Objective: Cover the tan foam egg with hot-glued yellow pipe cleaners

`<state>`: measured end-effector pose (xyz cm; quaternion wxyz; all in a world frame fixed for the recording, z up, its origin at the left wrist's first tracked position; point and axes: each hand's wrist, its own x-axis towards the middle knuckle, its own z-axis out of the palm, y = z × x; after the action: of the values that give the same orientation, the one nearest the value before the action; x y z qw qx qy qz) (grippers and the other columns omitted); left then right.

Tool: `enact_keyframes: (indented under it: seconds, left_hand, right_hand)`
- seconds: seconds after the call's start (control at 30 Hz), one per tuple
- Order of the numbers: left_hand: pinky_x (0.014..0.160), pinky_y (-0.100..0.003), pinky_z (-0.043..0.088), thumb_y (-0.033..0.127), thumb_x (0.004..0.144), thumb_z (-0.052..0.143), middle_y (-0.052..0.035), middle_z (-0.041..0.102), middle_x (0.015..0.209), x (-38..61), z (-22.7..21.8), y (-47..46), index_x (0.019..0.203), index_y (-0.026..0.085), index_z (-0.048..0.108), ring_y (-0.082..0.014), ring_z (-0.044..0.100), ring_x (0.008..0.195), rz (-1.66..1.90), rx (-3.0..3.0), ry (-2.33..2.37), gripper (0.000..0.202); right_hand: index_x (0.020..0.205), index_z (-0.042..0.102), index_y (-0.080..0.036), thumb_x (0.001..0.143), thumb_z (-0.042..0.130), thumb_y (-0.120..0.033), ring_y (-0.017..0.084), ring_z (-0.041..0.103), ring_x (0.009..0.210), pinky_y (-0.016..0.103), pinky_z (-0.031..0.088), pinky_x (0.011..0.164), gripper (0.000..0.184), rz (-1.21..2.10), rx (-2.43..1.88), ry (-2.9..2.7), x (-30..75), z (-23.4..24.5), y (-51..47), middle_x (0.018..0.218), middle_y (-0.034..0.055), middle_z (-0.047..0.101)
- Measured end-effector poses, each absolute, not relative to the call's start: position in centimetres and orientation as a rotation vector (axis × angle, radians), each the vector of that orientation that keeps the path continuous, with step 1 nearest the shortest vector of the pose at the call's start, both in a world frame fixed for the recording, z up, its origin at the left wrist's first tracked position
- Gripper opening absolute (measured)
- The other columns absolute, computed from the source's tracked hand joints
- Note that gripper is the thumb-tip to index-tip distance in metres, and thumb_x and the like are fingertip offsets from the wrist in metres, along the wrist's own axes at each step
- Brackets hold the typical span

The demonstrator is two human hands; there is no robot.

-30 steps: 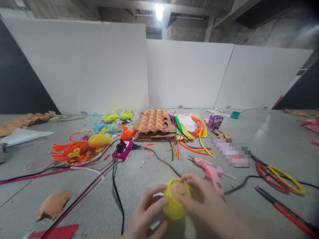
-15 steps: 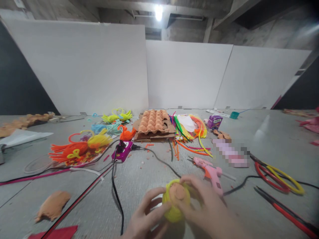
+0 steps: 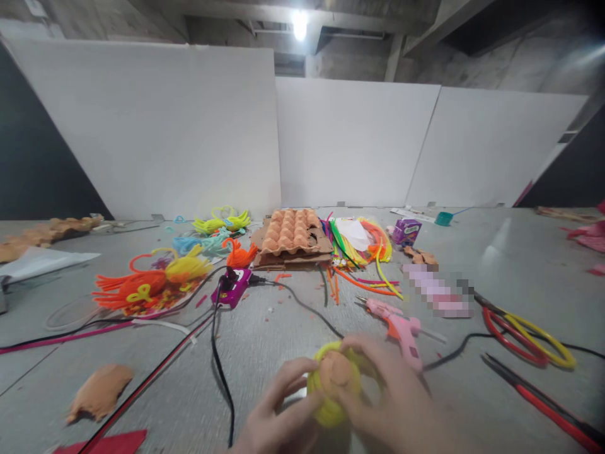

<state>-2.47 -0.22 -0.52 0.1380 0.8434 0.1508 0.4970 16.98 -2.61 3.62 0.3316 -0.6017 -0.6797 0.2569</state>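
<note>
1. At the bottom centre of the frame, a person holds a yellow-wrapped carton cup (image 3: 331, 386) between both hands, just above the grey surface (image 3: 265, 340). Its peach cardboard centre faces up, ringed with coils of yellow pipe cleaner.
2. The left hand (image 3: 278, 413) curls in from the lower left, with its fingers pressed against the cup's left side in a grip.
3. The right hand (image 3: 394, 403) closes over the cup's top and right side. Its thumb and forefinger pinch near the peach centre.
4. A pink glue gun (image 3: 401, 328) lies on its side just beyond the right hand, nozzle pointing to the upper left.
5. A black cable (image 3: 221, 372) runs down the surface just left of the left hand. It comes from a purple glue gun (image 3: 232, 285) lying further back.
6. A peach egg tray (image 3: 293, 234) sits on flattened cardboard at the middle of the frame, with part of its near right corner cut away.
7. Right of the tray lies a loose bundle of pipe cleaners (image 3: 362, 247) in green, yellow, orange and pink, and a small purple box (image 3: 407, 231) stands beyond it.
8. Left of the tray are orange and yellow pipe-cleaner figures (image 3: 151, 280), with green and blue ones behind them.
9. A torn carton scrap (image 3: 99, 389) lies at the lower left.
10. Red and yellow loops (image 3: 527, 331) lie at the right, well apart from the hands.
</note>
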Motion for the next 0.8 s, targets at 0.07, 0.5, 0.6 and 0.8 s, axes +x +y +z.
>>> enact_keyframes:
  seconds: [0.07,0.5,0.6,0.8]
  left_hand:
    - [0.09,-0.027,0.057,0.016,0.099,0.041,-0.0124,0.048,0.122,-2.5,-0.6,-0.2,0.126,0.018,0.052,-0.0207,0.058,0.114,1.428,2.415,0.438,0.03]
    - [0.082,-0.033,0.059,0.009,0.08,0.06,-0.0089,0.05,0.116,-2.9,-1.8,-0.4,0.119,0.027,0.051,-0.0227,0.062,0.103,1.466,2.259,0.58,0.044]
    - [0.083,-0.036,0.057,0.015,0.071,0.069,-0.0085,0.048,0.116,-2.8,-2.2,-0.6,0.117,0.026,0.049,-0.0257,0.055,0.109,1.471,2.134,0.717,0.052]
    - [0.079,-0.033,0.057,0.02,0.07,0.076,-0.0056,0.05,0.108,-2.8,-1.7,-0.6,0.118,0.027,0.047,-0.0225,0.058,0.097,1.309,2.149,0.686,0.056]
  right_hand:
    - [0.106,0.058,-0.031,0.066,0.069,-0.026,0.019,0.063,0.097,0.031,0.049,0.085,0.041,0.669,-1.559,-1.767,17.0,3.4,-2.7,0.105,-0.0021,0.069]
    - [0.101,0.06,-0.027,0.062,0.069,-0.021,0.02,0.064,0.092,0.03,0.049,0.083,0.041,0.614,-1.446,-1.881,16.9,4.3,-2.5,0.1,0.0001,0.069]
    - [0.092,0.06,-0.027,0.061,0.067,-0.014,0.016,0.062,0.083,0.025,0.048,0.076,0.035,0.619,-1.363,-1.946,16.9,4.9,-2.4,0.089,-0.0041,0.067]
    - [0.081,0.054,-0.026,0.058,0.064,-0.009,0.013,0.059,0.077,0.024,0.047,0.074,0.031,0.651,-1.353,-2.016,16.7,5.8,-2.5,0.087,-0.0043,0.064]
